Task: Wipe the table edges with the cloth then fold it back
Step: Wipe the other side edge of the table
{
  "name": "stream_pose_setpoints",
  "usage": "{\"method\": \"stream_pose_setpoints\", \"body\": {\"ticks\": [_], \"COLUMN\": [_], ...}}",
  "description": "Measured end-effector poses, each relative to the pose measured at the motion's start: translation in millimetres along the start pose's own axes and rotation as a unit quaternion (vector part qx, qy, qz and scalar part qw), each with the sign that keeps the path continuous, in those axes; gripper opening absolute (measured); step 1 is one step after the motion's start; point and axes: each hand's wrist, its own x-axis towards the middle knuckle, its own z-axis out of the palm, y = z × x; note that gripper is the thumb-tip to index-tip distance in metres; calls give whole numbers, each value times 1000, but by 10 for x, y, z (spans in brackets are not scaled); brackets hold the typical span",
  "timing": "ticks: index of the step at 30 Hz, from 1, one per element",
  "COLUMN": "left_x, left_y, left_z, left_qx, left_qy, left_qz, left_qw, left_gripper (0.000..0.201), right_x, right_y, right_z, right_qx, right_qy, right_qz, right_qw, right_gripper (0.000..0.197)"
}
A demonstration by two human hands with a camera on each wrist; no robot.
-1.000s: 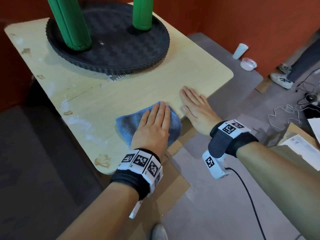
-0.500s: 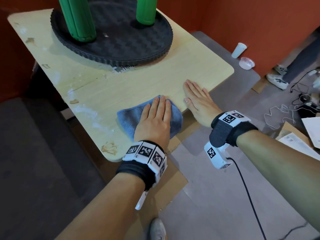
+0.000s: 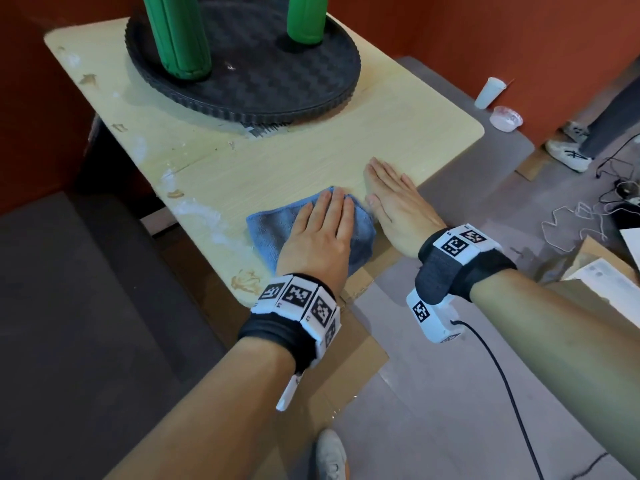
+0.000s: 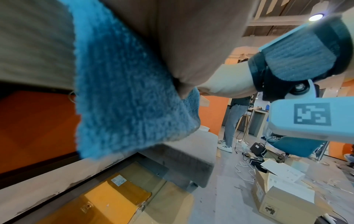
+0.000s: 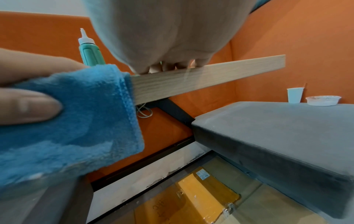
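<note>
Left hand [image 3: 320, 237] first: it lies flat on the blue cloth [image 3: 268, 228], fingers straight and together on top, while in the right wrist view its thumb is tucked under the hanging flap, so I hold the cloth wrapped over the near edge of the table [image 3: 398, 133]. The cloth sits on that near edge, part on the pale wood, part draped down the side, close to the rounded near-left corner.

Just right of the cloth, my right hand [image 3: 398, 209] rests palm down on the table, fingers straight, holding nothing. It is just beside my left hand; whether the two touch I cannot tell.

By my reckoning I am in the wiping part of the job, and not near its end. White smears [image 3: 197, 209] and a brown stain [image 3: 246, 280] show along the left edge, so that side looks unwiped or at least not clean. To the right, the near edge runs on bare toward the far-right corner. The far edges lie behind the black tray [image 3: 322, 91] with its green posts [image 3: 180, 39], and I cannot judge them.

The cloth looks roughly doubled as it lies, but the tidy fold comes after the wiping and is not yet done.
</note>
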Motion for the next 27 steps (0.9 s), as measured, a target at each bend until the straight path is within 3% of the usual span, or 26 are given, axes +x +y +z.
{"method": "stream_pose_setpoints", "body": {"ticks": [23,27], "left_x": [-376,-244], "left_y": [-181,-121], "left_z": [-24,-79], "left_qx": [11,7], "left_qy": [-31,-27], "left_qz": [37,33], "left_qw": [999,999], "left_gripper": [66,65], "right_x": [-110,-104], "right_y": [-78,-145], "right_z": [-33,-18], "right_qx": [33,36], "right_qy": [-22,-16], "right_qz": [-3,19], "right_qw": [999,999], "right_gripper": [52,51]}}
